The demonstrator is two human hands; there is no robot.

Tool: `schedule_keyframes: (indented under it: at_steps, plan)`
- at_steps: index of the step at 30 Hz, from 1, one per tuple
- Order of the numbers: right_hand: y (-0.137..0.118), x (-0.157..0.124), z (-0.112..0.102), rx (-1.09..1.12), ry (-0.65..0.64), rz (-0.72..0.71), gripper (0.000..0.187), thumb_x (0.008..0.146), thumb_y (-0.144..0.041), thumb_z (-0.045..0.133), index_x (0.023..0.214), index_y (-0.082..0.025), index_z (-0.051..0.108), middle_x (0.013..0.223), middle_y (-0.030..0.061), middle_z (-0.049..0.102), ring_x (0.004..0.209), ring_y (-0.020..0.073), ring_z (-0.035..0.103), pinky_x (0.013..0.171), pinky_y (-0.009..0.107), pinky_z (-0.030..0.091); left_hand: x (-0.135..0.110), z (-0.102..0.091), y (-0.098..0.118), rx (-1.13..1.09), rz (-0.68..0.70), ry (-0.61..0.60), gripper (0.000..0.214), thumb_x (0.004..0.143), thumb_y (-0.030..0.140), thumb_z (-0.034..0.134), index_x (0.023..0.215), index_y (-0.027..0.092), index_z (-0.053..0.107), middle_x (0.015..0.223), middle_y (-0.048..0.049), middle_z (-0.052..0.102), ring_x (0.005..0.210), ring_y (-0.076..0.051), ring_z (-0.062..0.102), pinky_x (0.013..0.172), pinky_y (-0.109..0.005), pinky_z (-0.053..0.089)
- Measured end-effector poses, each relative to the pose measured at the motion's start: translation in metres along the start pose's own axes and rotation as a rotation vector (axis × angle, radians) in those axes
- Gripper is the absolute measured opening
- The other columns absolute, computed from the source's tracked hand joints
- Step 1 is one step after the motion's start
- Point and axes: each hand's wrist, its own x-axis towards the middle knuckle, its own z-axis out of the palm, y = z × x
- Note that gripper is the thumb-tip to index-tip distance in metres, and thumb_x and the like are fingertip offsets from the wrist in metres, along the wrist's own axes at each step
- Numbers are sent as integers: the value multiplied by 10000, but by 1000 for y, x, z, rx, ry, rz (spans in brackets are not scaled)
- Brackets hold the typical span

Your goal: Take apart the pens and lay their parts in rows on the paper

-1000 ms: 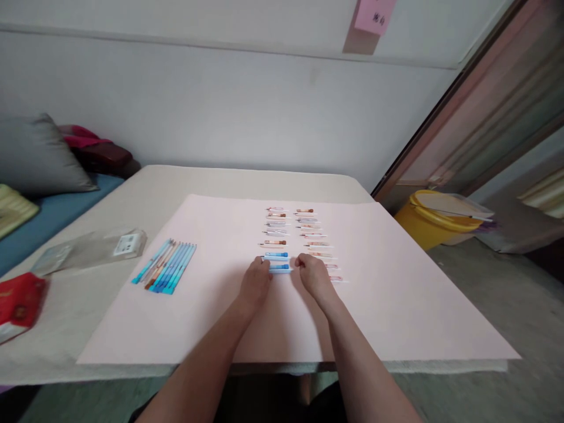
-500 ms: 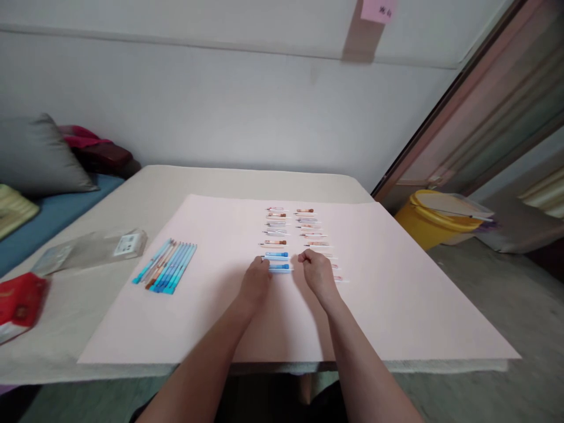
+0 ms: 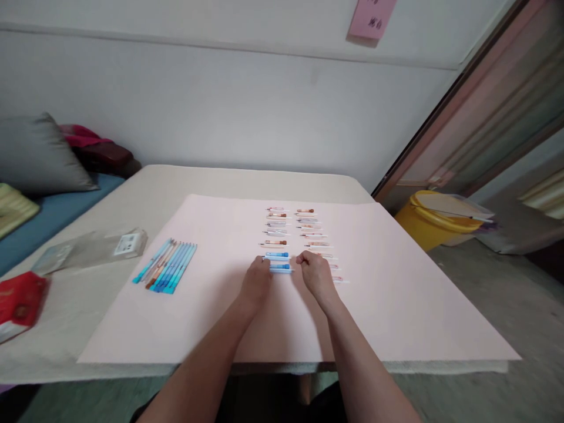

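Observation:
My left hand (image 3: 256, 282) rests on the pink sheet with its fingers closed at the left end of a blue pen (image 3: 280, 267). That end is hidden under the fingertips. Just beyond it another blue pen (image 3: 277, 254) lies crosswise. My right hand (image 3: 316, 273) is closed in a pinch right of the blue pens, apart from them; anything in its fingers is too small or hidden. Farther off, parted pens with brown, grey and pinkish pieces (image 3: 275, 242) form two columns. Some pieces of the right column (image 3: 337, 278) are partly covered by my right hand.
A row of blue and brown pens (image 3: 170, 267) lies on the left of the pink sheet (image 3: 418, 317). Beside the sheet are a clear plastic bag (image 3: 99, 252) and a red packet (image 3: 22, 299). A yellow bucket (image 3: 418, 223) stands beyond the table's right side.
My right hand has shifted very slightly left. My left hand and the pens stay in place. The pink note on the wall has swung down.

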Motion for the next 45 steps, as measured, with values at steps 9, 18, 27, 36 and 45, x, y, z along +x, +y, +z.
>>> schedule_keyframes:
  at_steps: [9, 18, 27, 36, 45]
  plan:
    - [-3, 0, 0, -36, -24, 3, 233, 695, -112, 391, 653, -197, 603, 703, 40, 660, 691, 174, 561, 612, 244, 338, 0, -8, -4, 13, -21, -13, 176, 761, 72, 461, 883, 192, 504, 950, -58, 540, 809, -164, 533, 718, -276, 418]
    - [-14, -1, 5, -95, -82, -4, 228, 715, -108, 403, 669, -200, 607, 698, 34, 662, 682, 167, 567, 590, 236, 321, -6, -27, -9, 74, -55, -44, 115, 824, 143, 449, 907, 193, 511, 974, -56, 541, 838, -166, 547, 734, -272, 414]
    - [-24, -5, 17, -200, -139, -47, 229, 742, -121, 412, 696, -208, 619, 709, 29, 663, 657, 159, 542, 555, 237, 276, -15, -58, -43, 181, -169, -73, 111, 861, 224, 459, 932, 199, 541, 1004, -70, 548, 926, -183, 553, 742, -280, 410]
    - [-45, -12, 32, -316, -226, -84, 246, 789, -138, 397, 783, -216, 630, 733, 39, 670, 632, 166, 542, 549, 245, 262, -29, -118, -113, 346, -551, 2, 248, 861, 256, 422, 1020, 137, 571, 1040, -147, 582, 925, -251, 601, 744, -340, 445]
    - [-58, -25, 44, -309, -245, -195, 240, 811, -147, 418, 850, -232, 639, 848, 39, 693, 719, 181, 584, 592, 254, 290, -33, -117, -129, 322, -656, -14, 292, 847, 141, 364, 1011, 104, 603, 1025, -196, 627, 949, -285, 618, 746, -366, 459]
